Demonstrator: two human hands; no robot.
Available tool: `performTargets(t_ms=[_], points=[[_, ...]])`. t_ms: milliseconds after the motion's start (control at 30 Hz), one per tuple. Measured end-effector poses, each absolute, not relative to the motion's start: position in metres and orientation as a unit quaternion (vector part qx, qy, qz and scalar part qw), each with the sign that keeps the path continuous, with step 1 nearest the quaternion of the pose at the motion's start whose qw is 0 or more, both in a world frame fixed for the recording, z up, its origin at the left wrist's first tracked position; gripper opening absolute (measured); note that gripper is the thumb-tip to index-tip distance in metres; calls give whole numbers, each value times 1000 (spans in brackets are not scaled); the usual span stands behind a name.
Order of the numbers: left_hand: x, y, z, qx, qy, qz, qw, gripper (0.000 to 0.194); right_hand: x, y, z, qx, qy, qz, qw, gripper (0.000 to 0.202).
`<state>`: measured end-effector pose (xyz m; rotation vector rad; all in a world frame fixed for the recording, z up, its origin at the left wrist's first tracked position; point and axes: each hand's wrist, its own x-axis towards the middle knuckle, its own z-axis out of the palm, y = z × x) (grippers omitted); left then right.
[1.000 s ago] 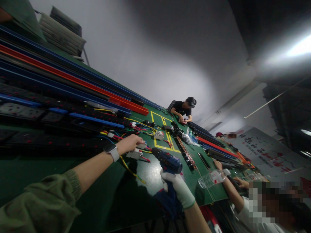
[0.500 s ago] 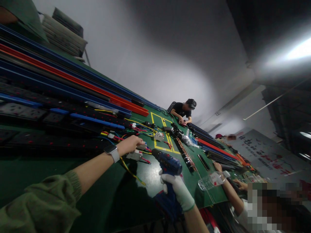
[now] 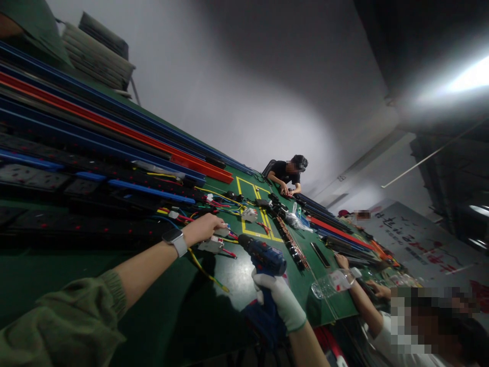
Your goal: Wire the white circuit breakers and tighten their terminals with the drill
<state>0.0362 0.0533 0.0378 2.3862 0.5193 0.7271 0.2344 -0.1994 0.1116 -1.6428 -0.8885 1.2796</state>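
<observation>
My bare left hand (image 3: 206,228), with a watch on the wrist, is closed around a small white wired electrical module (image 3: 222,232). Its fingers partly hide the module. Just below it lies another white module (image 3: 211,244) with red and yellow-green wires. In a white glove, my right hand (image 3: 280,295) grips the handle of a dark blue cordless drill (image 3: 267,259). The drill's tip points left, close to the wires beside my left hand. Whether the tip touches a module cannot be made out.
Long black socket strips (image 3: 76,224) and blue and orange metal profiles (image 3: 206,168) cover the left side of the green table (image 3: 153,306). A third white module (image 3: 249,214), a phone (image 3: 320,254) and a plastic bottle (image 3: 330,285) lie beyond. Co-workers sit across and at right.
Both hands and the drill stay nearly where they were. The view shifts very slightly, and the co-worker at the right has moved a little.
</observation>
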Motion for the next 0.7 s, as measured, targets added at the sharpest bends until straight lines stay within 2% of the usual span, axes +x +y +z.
performTargets(t_ms=[233,333,567,700], points=[[34,49,43,892,206,273,297,37,231,-201,112,-669,-341,493,440,26],[34,48,45,890,206,275,299,37,231,-201,112,-655,-367,499,432,20],[32,47,45,891,207,270,300,39,234,-201,111,-660,-343,506,436,31],[33,50,43,884,209,270,321,34,236,-200,110,-650,-366,510,429,24]])
